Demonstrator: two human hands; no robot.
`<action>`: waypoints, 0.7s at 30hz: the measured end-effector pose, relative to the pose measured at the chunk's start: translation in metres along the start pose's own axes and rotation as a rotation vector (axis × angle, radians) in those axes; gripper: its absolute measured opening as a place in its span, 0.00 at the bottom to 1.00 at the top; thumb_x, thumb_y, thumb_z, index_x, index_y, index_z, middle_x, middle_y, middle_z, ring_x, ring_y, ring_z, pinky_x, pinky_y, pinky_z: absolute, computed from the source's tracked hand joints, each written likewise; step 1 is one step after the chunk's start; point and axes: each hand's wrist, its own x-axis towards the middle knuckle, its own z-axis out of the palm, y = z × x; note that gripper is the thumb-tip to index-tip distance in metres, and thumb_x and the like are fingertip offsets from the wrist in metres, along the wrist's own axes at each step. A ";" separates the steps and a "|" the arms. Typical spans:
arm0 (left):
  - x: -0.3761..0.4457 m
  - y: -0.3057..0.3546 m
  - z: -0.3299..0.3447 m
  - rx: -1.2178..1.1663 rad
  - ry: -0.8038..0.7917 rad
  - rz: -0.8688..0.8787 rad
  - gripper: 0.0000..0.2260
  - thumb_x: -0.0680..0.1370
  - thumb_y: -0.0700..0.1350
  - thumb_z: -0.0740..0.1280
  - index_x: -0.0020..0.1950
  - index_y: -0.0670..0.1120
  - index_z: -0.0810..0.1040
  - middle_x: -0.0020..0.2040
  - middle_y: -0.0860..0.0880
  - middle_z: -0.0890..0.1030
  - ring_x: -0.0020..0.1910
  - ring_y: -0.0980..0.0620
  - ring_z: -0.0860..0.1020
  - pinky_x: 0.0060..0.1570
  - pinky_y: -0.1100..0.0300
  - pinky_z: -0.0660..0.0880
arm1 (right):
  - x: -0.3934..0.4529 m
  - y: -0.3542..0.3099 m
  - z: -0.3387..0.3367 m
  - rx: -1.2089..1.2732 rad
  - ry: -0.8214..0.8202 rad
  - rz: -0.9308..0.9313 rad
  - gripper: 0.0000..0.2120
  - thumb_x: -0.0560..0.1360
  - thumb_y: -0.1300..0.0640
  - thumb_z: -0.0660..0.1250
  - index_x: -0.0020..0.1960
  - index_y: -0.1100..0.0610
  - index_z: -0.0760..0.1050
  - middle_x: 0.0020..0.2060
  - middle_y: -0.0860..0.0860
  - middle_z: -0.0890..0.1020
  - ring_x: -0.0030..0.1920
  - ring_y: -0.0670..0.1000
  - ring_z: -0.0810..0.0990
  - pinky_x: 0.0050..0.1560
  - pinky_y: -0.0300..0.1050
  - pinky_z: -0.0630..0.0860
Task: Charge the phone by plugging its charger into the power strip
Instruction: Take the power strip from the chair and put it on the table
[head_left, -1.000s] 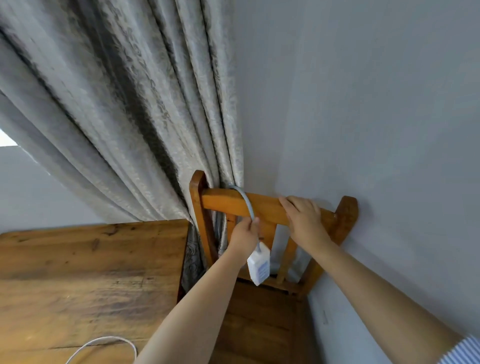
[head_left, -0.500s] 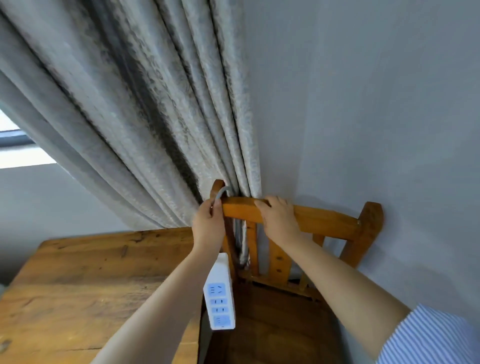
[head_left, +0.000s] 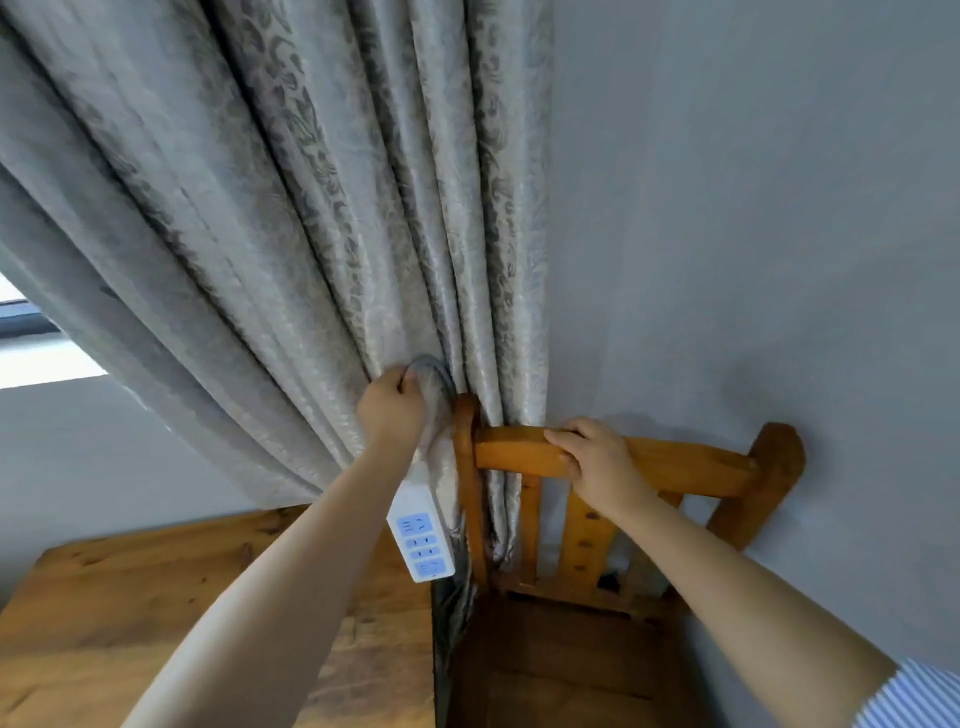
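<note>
Lifted power strip (head_left: 420, 535) clear over chair (head_left: 524, 457) post by its cable (head_left: 434, 370), left hand (head_left: 390, 410) clenched on it, right hand (head_left: 597, 460) gripping the rail; sockets reachable now.

Wooden table (head_left: 156, 613): below the left forearm, top bare where visible. Wooden chair (head_left: 691, 462): top rail under the right hand (head_left: 597, 462); seat below, dim, contents unclear.

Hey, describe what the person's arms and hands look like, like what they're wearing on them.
Both forearms are bare, and no gloves, rings, watch or bracelets show on the left hand or the right hand. The right arm carries a sleeve of white fabric with fine blue stripes, pushed up past the elbow. Any sleeve on the left arm lies outside the picture.
</note>
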 end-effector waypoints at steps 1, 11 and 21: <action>-0.002 -0.007 -0.001 0.019 -0.038 -0.007 0.13 0.80 0.40 0.57 0.41 0.35 0.77 0.26 0.45 0.68 0.34 0.44 0.68 0.28 0.57 0.63 | 0.000 -0.002 0.000 -0.001 0.016 0.006 0.15 0.73 0.69 0.62 0.59 0.63 0.74 0.53 0.64 0.79 0.54 0.63 0.76 0.58 0.58 0.73; -0.042 -0.035 -0.033 0.174 -0.296 -0.085 0.22 0.80 0.40 0.57 0.25 0.44 0.59 0.23 0.48 0.59 0.23 0.52 0.58 0.25 0.60 0.53 | -0.011 -0.022 0.007 -0.243 -0.034 0.040 0.21 0.75 0.69 0.55 0.68 0.62 0.62 0.63 0.62 0.72 0.63 0.58 0.70 0.65 0.49 0.64; -0.113 -0.033 -0.096 0.306 -0.324 -0.168 0.13 0.79 0.44 0.60 0.34 0.45 0.71 0.26 0.49 0.66 0.24 0.53 0.63 0.24 0.61 0.60 | -0.041 -0.083 0.001 -0.152 -0.312 -0.005 0.21 0.78 0.63 0.53 0.70 0.59 0.57 0.72 0.58 0.61 0.71 0.59 0.61 0.70 0.54 0.64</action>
